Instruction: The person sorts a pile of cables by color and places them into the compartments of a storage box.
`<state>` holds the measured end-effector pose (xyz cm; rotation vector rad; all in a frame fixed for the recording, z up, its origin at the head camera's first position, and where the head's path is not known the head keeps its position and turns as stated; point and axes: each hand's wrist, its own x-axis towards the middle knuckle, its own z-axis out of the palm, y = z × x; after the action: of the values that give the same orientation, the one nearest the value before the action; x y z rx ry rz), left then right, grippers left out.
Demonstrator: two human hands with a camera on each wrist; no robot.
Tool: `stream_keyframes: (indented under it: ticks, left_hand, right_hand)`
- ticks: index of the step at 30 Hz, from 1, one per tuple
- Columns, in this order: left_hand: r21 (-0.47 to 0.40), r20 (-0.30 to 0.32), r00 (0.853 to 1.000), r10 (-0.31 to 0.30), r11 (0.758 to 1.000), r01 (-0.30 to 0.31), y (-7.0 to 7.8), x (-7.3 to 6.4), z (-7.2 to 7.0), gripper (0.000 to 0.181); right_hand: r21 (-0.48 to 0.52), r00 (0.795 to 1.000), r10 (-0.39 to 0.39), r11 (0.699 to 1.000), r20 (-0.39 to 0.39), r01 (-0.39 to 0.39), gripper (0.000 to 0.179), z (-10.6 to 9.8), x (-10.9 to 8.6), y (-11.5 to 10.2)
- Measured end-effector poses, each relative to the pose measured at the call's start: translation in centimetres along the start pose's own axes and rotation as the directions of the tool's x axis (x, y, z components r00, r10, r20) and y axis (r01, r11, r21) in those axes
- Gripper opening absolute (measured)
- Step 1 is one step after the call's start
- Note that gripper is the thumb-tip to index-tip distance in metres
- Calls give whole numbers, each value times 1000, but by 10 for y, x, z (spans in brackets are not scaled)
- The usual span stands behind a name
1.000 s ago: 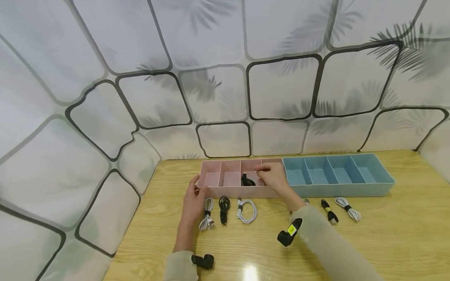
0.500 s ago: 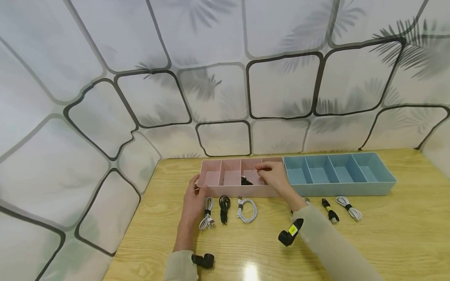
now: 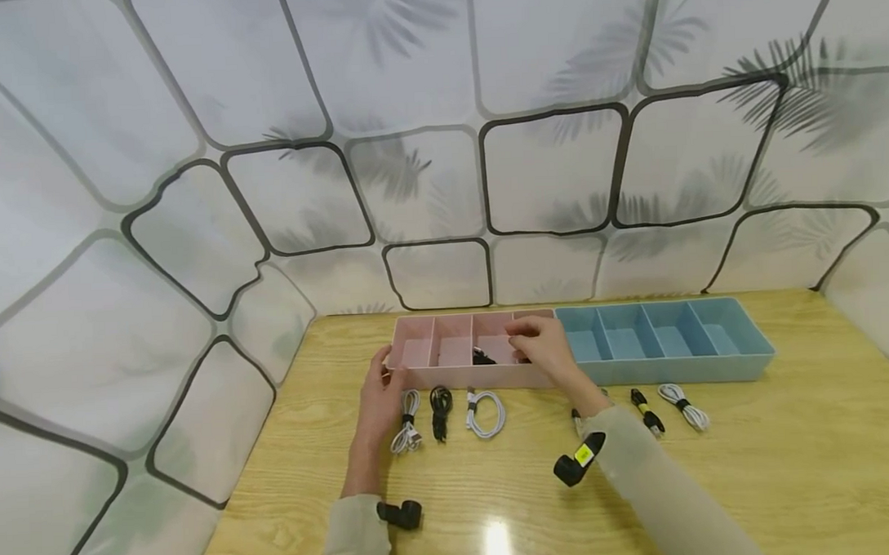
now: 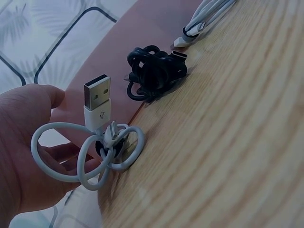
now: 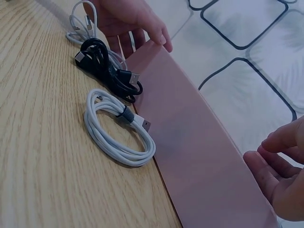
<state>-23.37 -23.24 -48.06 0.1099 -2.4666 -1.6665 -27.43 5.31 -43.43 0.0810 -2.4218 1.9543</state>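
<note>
A pink divided organizer box (image 3: 477,378) stands on the wooden table. My left hand (image 3: 378,398) grips its left end, thumb at the front rim and fingers around the side. Over the box's right half hovers my right hand (image 3: 546,347), fingers loosely bent with nothing between them in the right wrist view. A bundled black cable (image 3: 482,357) lies in the third compartment from the left, close to those fingertips. In front of the box lie a white USB cable (image 4: 97,114), a black cable (image 3: 441,412) and a coiled white cable (image 5: 116,135) with a dark strap.
A blue divided box (image 3: 683,371) adjoins the pink box on its right. Before it lie a black cable with a yellow band (image 3: 646,412) and a white cable (image 3: 683,406). My right forearm partly hides another cable (image 3: 577,420). A patterned cloth wall (image 3: 434,188) rises behind.
The black cable in the third compartment has dropped from standing partly upright to lying low. My right hand has stayed almost in place; my left hand keeps its grip on the box.
</note>
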Motion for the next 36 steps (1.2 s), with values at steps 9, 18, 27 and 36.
stream_keyframes:
  ticks: [9, 18, 27, 36]
  left_hand:
    - [13, 0, 1000, 10, 1000, -10, 5, -3, -2, 50]
    - [30, -16, 1000, 3, 1000, -2, 4, -3, 0, 50]
    - [24, -1, 1000, 5, 1000, -5, 1, 0, 4, 51]
    - [48, 8, 1000, -5, 999, 4, -1, -2, 1, 51]
  right_hand:
    - [110, 1000, -16, 994, 11, 15, 31, -17, -15, -4]
    - [158, 999, -37, 987, 3, 36, 35, -42, -38, -7]
    - [179, 998, -55, 982, -42, 62, 33, -64, -56, -1]
    - [182, 996, -38, 982, -79, 52, 36, -77, -67, 8]
